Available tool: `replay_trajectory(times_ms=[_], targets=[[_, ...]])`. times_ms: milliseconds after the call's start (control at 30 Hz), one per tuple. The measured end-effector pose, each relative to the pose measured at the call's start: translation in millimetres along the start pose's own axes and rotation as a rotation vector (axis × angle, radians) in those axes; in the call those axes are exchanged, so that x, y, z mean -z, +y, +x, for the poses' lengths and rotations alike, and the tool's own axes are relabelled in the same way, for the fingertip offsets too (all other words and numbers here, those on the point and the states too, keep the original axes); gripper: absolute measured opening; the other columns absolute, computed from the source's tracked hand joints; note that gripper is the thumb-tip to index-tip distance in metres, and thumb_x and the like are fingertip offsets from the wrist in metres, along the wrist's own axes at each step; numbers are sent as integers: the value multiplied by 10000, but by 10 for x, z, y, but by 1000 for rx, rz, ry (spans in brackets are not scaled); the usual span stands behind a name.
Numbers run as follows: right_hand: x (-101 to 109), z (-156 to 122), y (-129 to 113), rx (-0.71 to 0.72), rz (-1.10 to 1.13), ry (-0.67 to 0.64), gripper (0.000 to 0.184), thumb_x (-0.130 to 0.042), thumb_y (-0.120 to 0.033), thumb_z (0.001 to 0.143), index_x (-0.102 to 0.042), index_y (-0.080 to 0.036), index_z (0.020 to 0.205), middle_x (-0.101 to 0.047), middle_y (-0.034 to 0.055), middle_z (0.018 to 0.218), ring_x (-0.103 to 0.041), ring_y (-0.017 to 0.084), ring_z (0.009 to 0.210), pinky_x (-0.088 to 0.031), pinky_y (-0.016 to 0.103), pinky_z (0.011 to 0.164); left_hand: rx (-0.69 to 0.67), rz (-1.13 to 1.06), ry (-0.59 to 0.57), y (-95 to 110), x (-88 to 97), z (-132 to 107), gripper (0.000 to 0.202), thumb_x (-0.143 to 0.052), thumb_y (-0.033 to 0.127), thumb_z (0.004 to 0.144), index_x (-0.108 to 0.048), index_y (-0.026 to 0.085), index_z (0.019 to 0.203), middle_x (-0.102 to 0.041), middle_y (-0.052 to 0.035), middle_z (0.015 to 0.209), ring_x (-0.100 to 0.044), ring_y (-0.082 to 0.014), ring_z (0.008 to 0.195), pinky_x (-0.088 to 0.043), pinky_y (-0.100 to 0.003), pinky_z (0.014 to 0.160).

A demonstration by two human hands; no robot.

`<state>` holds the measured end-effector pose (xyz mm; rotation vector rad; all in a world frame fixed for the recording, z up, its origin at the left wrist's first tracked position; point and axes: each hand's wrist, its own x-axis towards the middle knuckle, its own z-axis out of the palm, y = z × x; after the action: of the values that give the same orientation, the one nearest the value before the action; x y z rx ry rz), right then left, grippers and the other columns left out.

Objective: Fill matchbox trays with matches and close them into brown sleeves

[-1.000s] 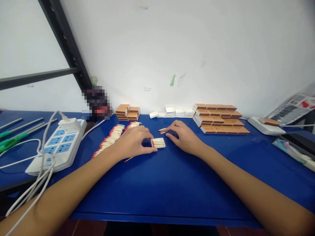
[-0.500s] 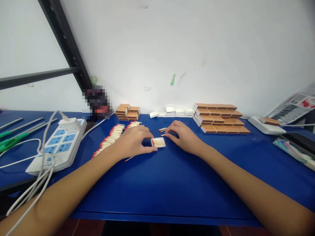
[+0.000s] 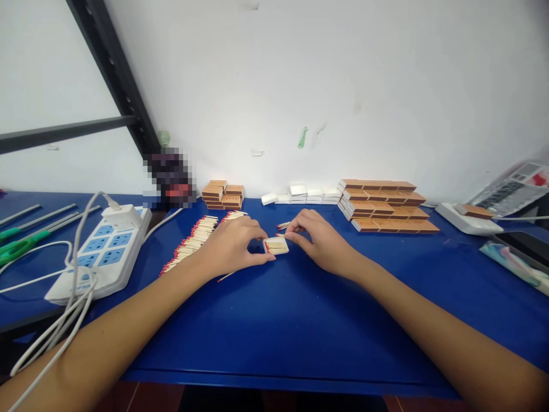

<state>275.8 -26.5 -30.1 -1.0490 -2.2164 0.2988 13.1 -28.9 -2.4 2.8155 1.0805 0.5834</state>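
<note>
A small white matchbox tray (image 3: 277, 246) with a few red-tipped matches in it lies on the blue table (image 3: 274, 332). My left hand (image 3: 231, 247) is curled beside it, thumb and fingertips pressed to its left edge. My right hand (image 3: 319, 237) pinches a match (image 3: 281, 235) just above the tray's far edge. A couple of loose matches (image 3: 283, 225) lie behind the tray. A long row of matches (image 3: 191, 243) stretches left of my left hand, and one stray match (image 3: 225, 277) lies under my wrist.
Brown matchbox sleeves are stacked at back right (image 3: 386, 206) and back centre-left (image 3: 223, 195). White inner trays (image 3: 304, 195) line the wall. A white power strip (image 3: 103, 252) with cables sits left, green-handled tools (image 3: 21, 243) farther left. A phone (image 3: 521, 243) and another white power strip (image 3: 461, 218) lie at right.
My right hand picked a match from the loose ones behind the tray and brought it left, over the tray's edge. My left hand stayed on the tray.
</note>
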Motion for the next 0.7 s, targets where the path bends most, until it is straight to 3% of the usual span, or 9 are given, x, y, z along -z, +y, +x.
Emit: replay_trajectory(times_ms=[200, 367, 500, 700], targets=[[-79, -22, -102, 4, 44, -47, 145, -618, -329, 1044, -727, -258, 981, -677, 94, 1074, -579, 283, 1097, -498, 454, 946, -13, -30, 6, 4, -12, -3, 289, -822, 477, 909, -779, 209, 1009, -752, -47, 935, -678, -250, 927, -483, -359, 778], [-38, 14, -22, -45, 63, 7, 162, -654, -366, 1024, -744, -250, 954, -683, 81, 1008, -577, 261, 1008, -493, 430, 892, -13, -34, 5, 9, -5, 4, 303, -821, 480, 912, -788, 207, 1039, -749, -46, 923, -672, -248, 925, -477, -359, 782], [3, 15, -65, -38, 90, -40, 98, -729, -345, 972, -742, -248, 957, -654, 68, 1025, -574, 235, 971, -493, 382, 834, -15, -32, 1, 2, -1, 0, 306, -819, 487, 913, -784, 203, 1022, -747, -46, 920, -671, -247, 926, -470, -355, 774], [81, 4, -125, -58, 163, -127, 151, -718, -393, 978, -764, -251, 955, -596, 66, 1047, -569, 211, 939, -503, 351, 779, -8, -20, -7, -12, -1, -8, 324, -814, 496, 915, -778, 201, 1043, -743, -47, 940, -672, -249, 944, -471, -358, 780]])
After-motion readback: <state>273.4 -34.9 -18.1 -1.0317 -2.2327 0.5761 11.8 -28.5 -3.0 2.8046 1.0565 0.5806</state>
